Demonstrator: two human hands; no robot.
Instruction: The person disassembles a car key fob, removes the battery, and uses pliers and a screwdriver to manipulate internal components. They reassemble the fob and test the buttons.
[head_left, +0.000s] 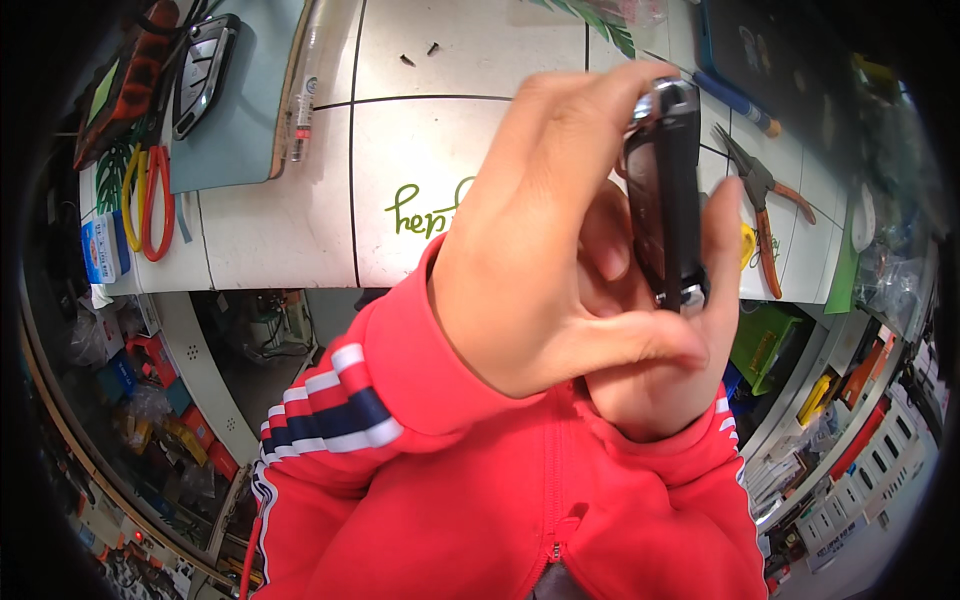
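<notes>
My left hand (535, 240) grips a black-and-silver key fob (681, 190) held upright on its edge, index finger at the top and thumb at the bottom. My right hand (655, 390) is behind it, partly hidden, with fingers curled round the fob. Above the hands on the white tiled worktop lie two small dark screws (433, 48). Pliers with orange handles (765, 230) lie to the right, and something yellow (746, 245) shows just behind my right hand.
At left, another key fob (205, 75) rests on a grey mat (250, 140), near a pen (305, 100), scissors (158, 200) and a red-black device (125, 80). A blue-handled tool (735, 100) and dark flat object (770, 60) are upper right. Cluttered shelves (200, 380) sit below the worktop.
</notes>
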